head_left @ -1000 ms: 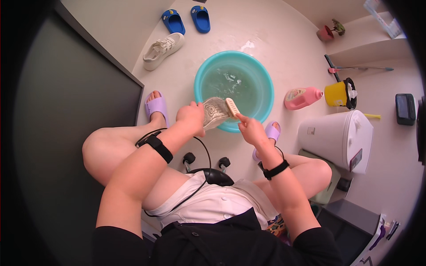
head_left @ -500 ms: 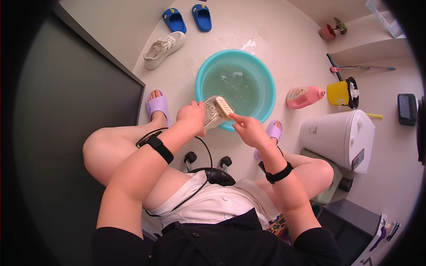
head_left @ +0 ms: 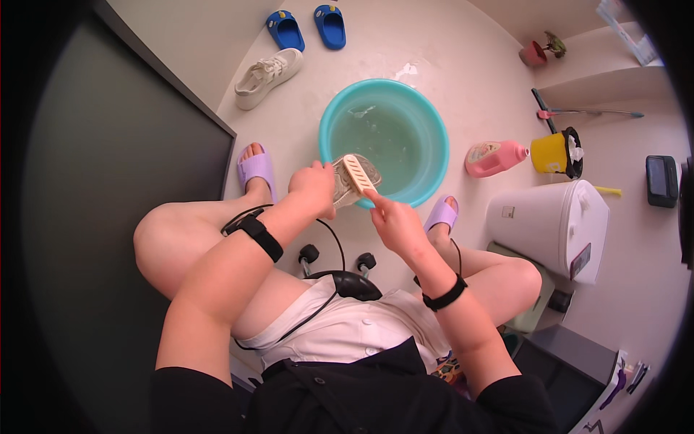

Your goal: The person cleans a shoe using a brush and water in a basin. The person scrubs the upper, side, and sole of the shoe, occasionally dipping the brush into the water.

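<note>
My left hand is closed round a shoe, its patterned sole turned up over the near rim of a turquoise basin. In my right hand is the handle of a cream scrub brush, which lies against the shoe's sole. The brush hides part of the sole, and my left fingers are partly hidden behind the shoe. Cloudy water stands in the basin. A white sneaker rests on the floor beyond the basin, to the left.
Blue clogs lie at the far left. Right of the basin are a pink bottle, a yellow bin and a white lidded container. A dark panel stands on the left. A black cable hangs near my left forearm.
My right hand has drawn the brush slightly left and nearer to me across the sole. The left hand keeps the shoe in about the same place.
</note>
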Tool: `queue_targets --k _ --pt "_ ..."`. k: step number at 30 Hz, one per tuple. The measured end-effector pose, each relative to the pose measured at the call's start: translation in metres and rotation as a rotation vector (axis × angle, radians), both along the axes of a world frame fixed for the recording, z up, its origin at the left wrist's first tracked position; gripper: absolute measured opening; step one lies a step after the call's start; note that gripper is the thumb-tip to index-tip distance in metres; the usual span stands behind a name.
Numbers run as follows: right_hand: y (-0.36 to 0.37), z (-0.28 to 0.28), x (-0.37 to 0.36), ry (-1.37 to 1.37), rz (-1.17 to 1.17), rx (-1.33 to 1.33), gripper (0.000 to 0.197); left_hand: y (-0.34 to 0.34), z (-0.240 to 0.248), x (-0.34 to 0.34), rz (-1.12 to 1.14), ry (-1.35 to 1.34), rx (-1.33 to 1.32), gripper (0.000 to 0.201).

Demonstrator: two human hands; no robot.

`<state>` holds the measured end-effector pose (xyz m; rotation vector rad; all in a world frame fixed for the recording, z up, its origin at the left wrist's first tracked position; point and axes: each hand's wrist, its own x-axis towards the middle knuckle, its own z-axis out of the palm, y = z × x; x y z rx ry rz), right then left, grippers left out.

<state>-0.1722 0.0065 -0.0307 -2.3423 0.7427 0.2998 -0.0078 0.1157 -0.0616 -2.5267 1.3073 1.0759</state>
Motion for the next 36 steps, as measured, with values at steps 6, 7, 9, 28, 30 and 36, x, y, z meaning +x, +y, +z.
queue_targets --k 6,7,9,28,30,36 --pt "-0.041 -0.060 0.017 0.004 -0.071 -0.137 0.037 -0.008 -0.001 -0.001 -0.023 -0.007 0.018 0.082" --pt "-0.039 -0.054 0.021 -0.010 -0.056 -0.122 0.035 -0.005 -0.003 -0.001 -0.016 -0.012 0.017 0.082" --pt "-0.020 -0.027 0.017 -0.037 -0.022 -0.054 0.036 -0.001 -0.004 0.001 0.002 -0.013 0.019 0.082" --pt "0.011 -0.008 0.012 -0.057 -0.053 0.014 0.039 -0.001 -0.001 0.001 0.006 0.003 0.020 0.082" --pt "-0.002 -0.030 0.020 -0.033 -0.073 -0.023 0.040 -0.004 0.001 0.000 -0.006 -0.006 0.023 0.082" --pt "-0.018 -0.060 0.031 -0.025 -0.097 -0.087 0.042 -0.008 0.000 -0.001 -0.004 0.006 0.031 0.082"
